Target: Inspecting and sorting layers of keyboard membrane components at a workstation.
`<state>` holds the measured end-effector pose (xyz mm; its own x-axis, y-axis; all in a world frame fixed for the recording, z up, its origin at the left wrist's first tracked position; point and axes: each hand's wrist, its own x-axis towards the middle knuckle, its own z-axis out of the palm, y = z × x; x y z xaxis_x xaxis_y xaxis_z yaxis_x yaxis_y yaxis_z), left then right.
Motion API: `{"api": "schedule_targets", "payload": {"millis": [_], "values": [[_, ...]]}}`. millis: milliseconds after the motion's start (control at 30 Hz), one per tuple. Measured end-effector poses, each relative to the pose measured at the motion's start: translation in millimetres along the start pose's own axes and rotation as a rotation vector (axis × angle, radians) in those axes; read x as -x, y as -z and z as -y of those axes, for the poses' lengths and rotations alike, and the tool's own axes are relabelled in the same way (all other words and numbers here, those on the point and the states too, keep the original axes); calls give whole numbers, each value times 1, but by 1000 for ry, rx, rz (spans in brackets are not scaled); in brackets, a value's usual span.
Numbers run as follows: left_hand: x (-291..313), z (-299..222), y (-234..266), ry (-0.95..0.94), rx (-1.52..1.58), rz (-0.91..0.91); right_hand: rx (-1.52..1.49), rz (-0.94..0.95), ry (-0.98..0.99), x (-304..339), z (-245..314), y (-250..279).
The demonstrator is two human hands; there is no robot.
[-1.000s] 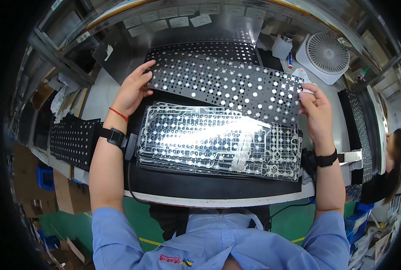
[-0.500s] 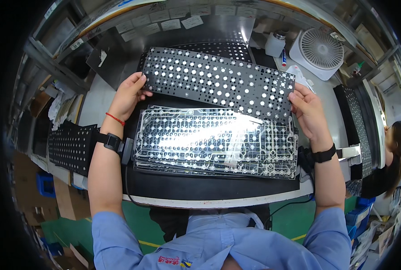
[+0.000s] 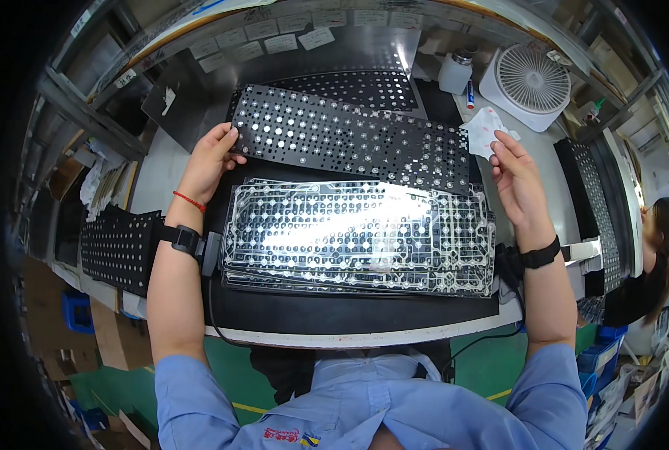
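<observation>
A long black perforated sheet [image 3: 342, 139] with rows of shiny round dots is held tilted above the work surface. My left hand [image 3: 213, 154] pinches its left end between thumb and fingers. Just off the sheet's right end, my right hand [image 3: 517, 178] is empty, with thumb and fingers apart. Below the sheet lies a stack of clear keyboard membranes [image 3: 357, 240] with printed tracks, and glare hides part of its top. Another black dotted sheet [image 3: 379, 86] shows behind the held one.
A white fan [image 3: 533, 82], a white bottle [image 3: 455, 73] and a marker [image 3: 470, 95] stand at the back right, near a crumpled white piece [image 3: 484, 133]. Dotted black sheets [image 3: 121, 247] hang over the left edge; more [image 3: 593, 199] lie right. A person [image 3: 653, 262] sits at far right.
My right hand has let go of the sheet's right end and is now apart from it. The sheet has shifted left and lower at that end, with my left hand still on it.
</observation>
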<state>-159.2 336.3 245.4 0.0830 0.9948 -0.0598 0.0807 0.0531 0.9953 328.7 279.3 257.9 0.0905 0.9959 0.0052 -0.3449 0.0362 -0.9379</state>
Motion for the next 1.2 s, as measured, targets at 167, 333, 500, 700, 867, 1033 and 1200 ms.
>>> {"api": "schedule_targets", "payload": {"millis": [167, 333, 500, 700, 867, 1033, 1200], "values": [[0, 0, 2, 93, -60, -34, -21, -26, 38, 5, 6, -6], [2, -3, -2, 86, -114, -40, -27, 37, 109, 4, 6, 0], [0, 0, 0, 61, -130, -13, 3, 29, 80, 3, 4, 3], [2, 0, -2, 13, -8, 0, 197, 5, -183, 4, -1, -4], [2, -1, -6, 4, 65, 30, 172, 176, -211, 3, -2, -10], [3, -2, -9, -8, 91, 27, 106, 154, -91, 6, -3, -14], [4, -3, -11, -68, 141, 31, 96, 138, -45, 6, -5, -13]]}}
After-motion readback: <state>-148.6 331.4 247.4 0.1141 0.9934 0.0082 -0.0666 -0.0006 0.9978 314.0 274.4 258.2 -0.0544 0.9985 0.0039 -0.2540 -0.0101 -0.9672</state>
